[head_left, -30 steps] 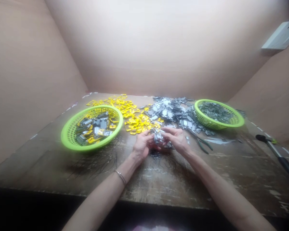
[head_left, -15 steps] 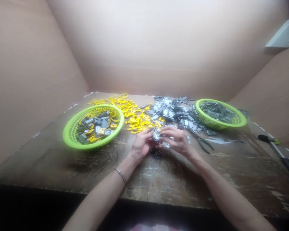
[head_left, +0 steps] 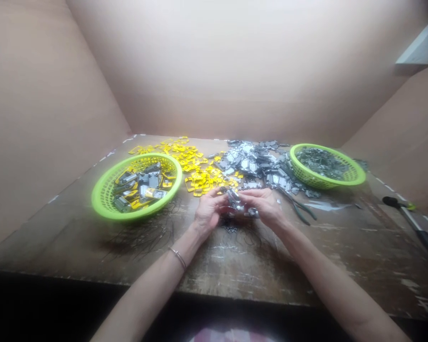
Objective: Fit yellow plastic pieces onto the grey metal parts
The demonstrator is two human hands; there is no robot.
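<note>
Between my two hands, low over the table, is a small silver-grey metal part (head_left: 233,197). My left hand (head_left: 209,209) has its fingers closed on the part's left side. Touching the part from the right is my right hand (head_left: 264,205), thumb and fingers drawn together on it; a shiny silver piece (head_left: 252,212) shows under those fingers, its exact kind too blurred to tell. Just below my hands lie small dark bits (head_left: 230,229) on the table. Beyond my fingertips spread a heap of yellow frame-like pieces (head_left: 209,179) and a heap of silver-grey plates (head_left: 248,164).
On the left stands a green basket (head_left: 97,202) of grey and yellow parts; another green basket (head_left: 358,179) with grey plates is at the right. Pliers (head_left: 301,211) lie right of my hand, and a black-handled tool (head_left: 426,244) by the right edge. Walls (head_left: 235,71) enclose the table.
My right hand's fingers have shifted and straightened on the metal part, which is turned to a different angle. My left hand keeps its hold, and the baskets stay put.
</note>
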